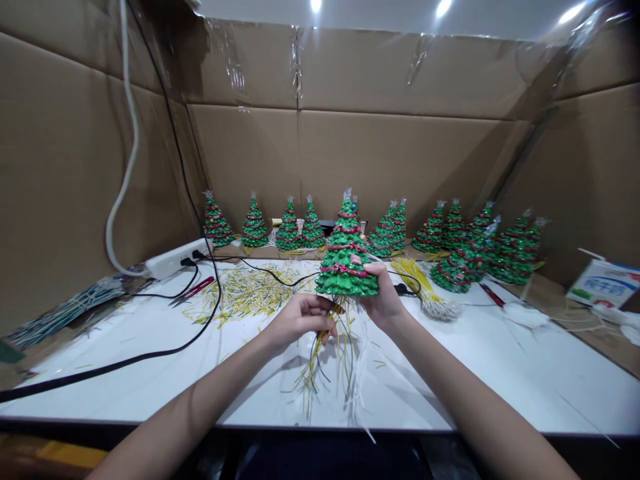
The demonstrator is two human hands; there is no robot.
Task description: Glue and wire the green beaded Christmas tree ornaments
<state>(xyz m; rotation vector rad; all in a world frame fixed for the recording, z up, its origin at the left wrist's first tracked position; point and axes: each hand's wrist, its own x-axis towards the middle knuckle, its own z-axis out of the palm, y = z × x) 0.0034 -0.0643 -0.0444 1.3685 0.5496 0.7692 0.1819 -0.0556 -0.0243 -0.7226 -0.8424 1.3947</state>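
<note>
A green glittery Christmas tree figure [346, 257] with red garlands is held upright above the white table [500, 373]. My right hand [384, 300] grips its lower right edge. Just under the tree's base, my left hand [300, 319] is closed on the bundle of yellow, black and white wires [330, 360] that hangs down from the tree to the table.
Several more green trees stand in a row at the back [310, 227] and in a cluster at the right [480, 250]. Yellow wire scraps [245, 290], a yellow wire bundle [425, 283], a power strip [175, 260], black cables [150, 353] and a white box [603, 283] lie around. Cardboard walls enclose the table.
</note>
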